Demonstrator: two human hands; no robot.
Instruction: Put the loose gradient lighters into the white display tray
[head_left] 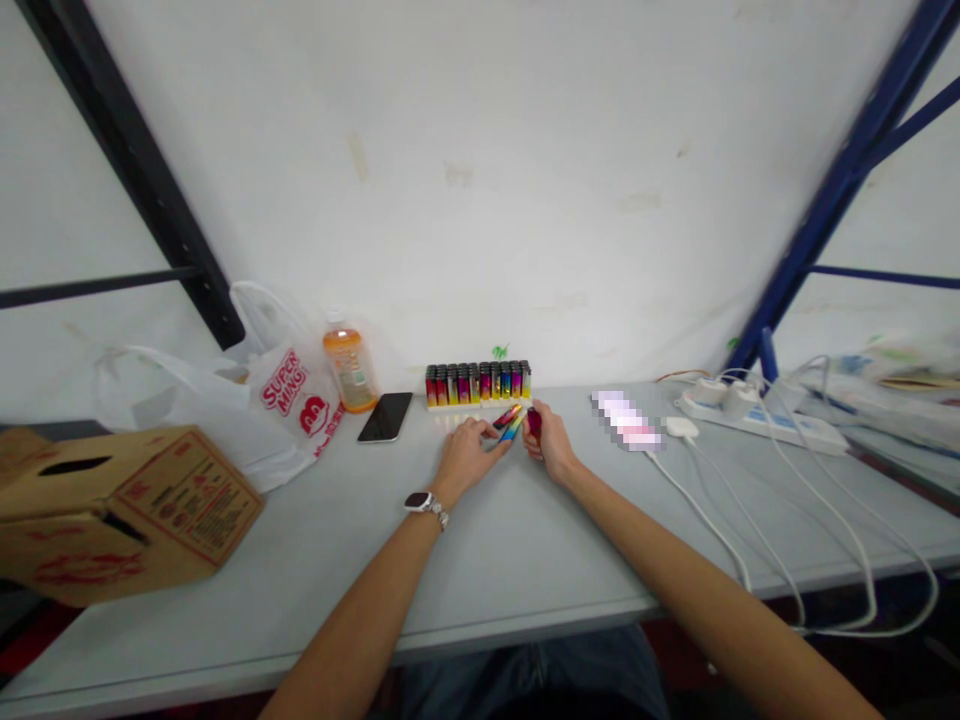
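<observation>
Several colourful lighters (480, 382) stand upright in rows in a pale tray (465, 406) against the wall. In front of the tray, my left hand (469, 455) curls its thumb and fingers around the near ends of two slanted lighters (512, 428), one reddish and dark, one blue and yellow. Just to the right, my right hand (553, 445) is closed around a dark magenta lighter (534, 422), held roughly upright. The two hands are close together but apart. A watch (419, 502) is on my left wrist.
A black phone (385, 417), an orange bottle (350, 365), a white plastic bag (277, 410) and a cardboard box (135, 510) are on the left. On the right lie a lit, blurred-out phone (628, 420), a charger (682, 429), cables and a power strip (757, 420).
</observation>
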